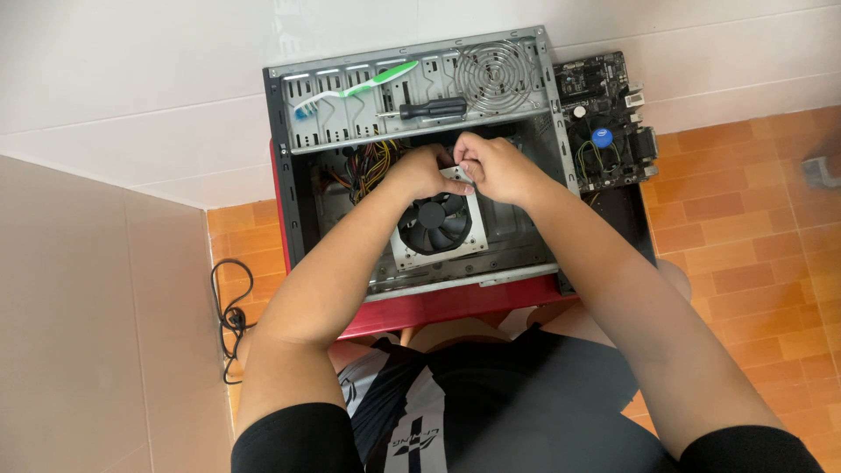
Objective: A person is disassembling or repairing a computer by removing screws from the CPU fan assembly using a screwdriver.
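The power supply unit point(438, 223), its black fan facing up, is held inside the open computer case point(420, 166) on the floor. Its top edge is gripped by the left hand point(427, 172) with curled fingers, and the same edge is pinched by the closed right hand point(492, 166), just beside it
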